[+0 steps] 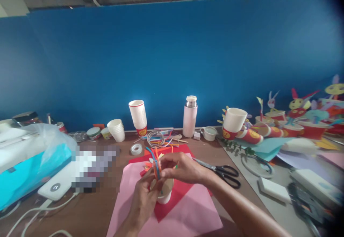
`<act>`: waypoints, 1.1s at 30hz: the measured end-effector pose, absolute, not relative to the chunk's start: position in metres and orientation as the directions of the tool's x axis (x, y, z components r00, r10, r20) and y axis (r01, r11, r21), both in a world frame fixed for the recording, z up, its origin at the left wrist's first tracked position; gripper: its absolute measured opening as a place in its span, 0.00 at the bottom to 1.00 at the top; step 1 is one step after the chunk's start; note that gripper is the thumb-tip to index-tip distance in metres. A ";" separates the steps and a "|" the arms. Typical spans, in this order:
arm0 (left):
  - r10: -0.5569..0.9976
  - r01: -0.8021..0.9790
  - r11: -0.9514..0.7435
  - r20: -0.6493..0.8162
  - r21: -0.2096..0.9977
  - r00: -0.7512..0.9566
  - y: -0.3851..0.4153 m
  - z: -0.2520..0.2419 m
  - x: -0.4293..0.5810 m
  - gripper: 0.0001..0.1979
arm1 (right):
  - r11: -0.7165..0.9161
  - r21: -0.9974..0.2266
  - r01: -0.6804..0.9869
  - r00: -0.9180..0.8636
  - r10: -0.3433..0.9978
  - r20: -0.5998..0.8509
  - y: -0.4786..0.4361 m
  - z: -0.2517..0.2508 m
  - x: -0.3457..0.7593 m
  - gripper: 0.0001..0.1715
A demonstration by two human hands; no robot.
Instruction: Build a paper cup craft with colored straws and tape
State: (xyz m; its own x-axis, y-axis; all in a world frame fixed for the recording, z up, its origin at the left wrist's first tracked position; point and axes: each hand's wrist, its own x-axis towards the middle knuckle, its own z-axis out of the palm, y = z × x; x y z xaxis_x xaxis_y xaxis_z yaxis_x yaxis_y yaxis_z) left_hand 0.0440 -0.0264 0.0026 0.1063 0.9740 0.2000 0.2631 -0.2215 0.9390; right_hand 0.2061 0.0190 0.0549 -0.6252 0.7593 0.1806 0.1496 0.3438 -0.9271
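Observation:
Blue and orange pipe cleaners point(157, 167) stand up between my hands, bent and bunched together. My left hand point(145, 194) is closed around their lower part, low over a white paper cup point(164, 197). From the right, my right hand point(184, 167) pinches the same bundle, thumb against the fingers. Their lower ends are partly hidden by my fingers and the cup's rim. Beneath the cup lie a red paper sheet point(174, 203) and a larger pink sheet point(193, 217). Small coloured paper scraps point(146, 166) lie just behind my left hand.
Black-handled scissors point(225, 174) lie right of my right wrist. Behind are a tape roll point(136, 149), a wire coil point(156, 139), stacked cups point(138, 115) and a pink bottle point(189, 118). Decorated cups point(290, 129) crowd the right; a power bank point(55, 186) with cables lies left.

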 end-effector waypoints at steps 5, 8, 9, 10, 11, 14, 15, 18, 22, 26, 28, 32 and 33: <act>0.975 0.240 -0.219 0.203 0.946 0.093 -0.025 0.002 0.043 0.12 | 0.398 -0.876 0.272 -0.517 0.828 0.216 0.035 0.042 0.230 0.16; 0.972 0.254 -0.233 0.218 0.939 0.087 -0.026 0.001 0.043 0.11 | 0.363 -0.847 0.388 -0.511 0.850 0.130 0.032 0.023 0.238 0.15; 0.970 0.253 -0.241 0.226 0.937 0.088 -0.025 0.000 0.043 0.10 | 0.331 -0.860 0.388 -0.491 0.864 0.112 0.029 0.015 0.237 0.14; 0.968 0.250 -0.248 0.231 0.936 0.097 -0.025 -0.001 0.043 0.10 | 0.280 -0.888 0.365 -0.448 0.889 0.096 0.026 0.008 0.235 0.13; 0.966 0.245 -0.253 0.233 0.936 0.108 -0.025 -0.002 0.043 0.09 | 0.208 -0.927 0.312 -0.424 0.904 0.060 0.024 0.001 0.232 0.11; 0.965 0.240 -0.254 0.228 0.937 0.128 -0.023 -0.005 0.043 0.09 | 0.016 -0.983 0.184 -0.393 0.918 -0.059 0.018 -0.016 0.220 0.09; 0.965 0.248 -0.253 0.227 0.935 0.129 -0.022 -0.005 0.042 0.09 | -0.010 -0.987 0.159 -0.381 0.922 -0.071 0.017 -0.020 0.216 0.11; 0.965 0.276 -0.257 0.229 0.926 0.130 -0.021 -0.007 0.041 0.09 | -0.055 -0.993 0.102 -0.332 0.939 -0.086 0.014 -0.024 0.208 0.12; 0.959 0.283 -0.276 0.245 0.919 0.141 -0.022 -0.006 0.041 0.09 | -0.056 -0.996 0.065 -0.260 0.963 -0.071 0.010 -0.019 0.204 0.10; 0.957 0.314 -0.285 0.254 0.905 0.137 -0.022 -0.002 0.042 0.09 | -0.015 -0.998 0.065 -0.197 0.980 -0.028 0.005 -0.012 0.202 0.09; 0.960 0.341 -0.278 0.249 0.898 0.129 -0.022 -0.002 0.043 0.09 | -0.002 -0.997 0.074 -0.173 0.985 -0.015 0.004 -0.011 0.202 0.08; 0.960 0.350 -0.281 0.251 0.894 0.127 -0.022 -0.003 0.043 0.09 | 0.020 -0.994 0.106 -0.137 0.991 0.005 0.003 -0.014 0.201 0.07; 0.956 0.339 -0.291 0.260 0.895 0.133 -0.022 -0.003 0.043 0.09 | 0.025 -0.993 0.117 -0.131 0.991 0.010 0.003 -0.015 0.201 0.07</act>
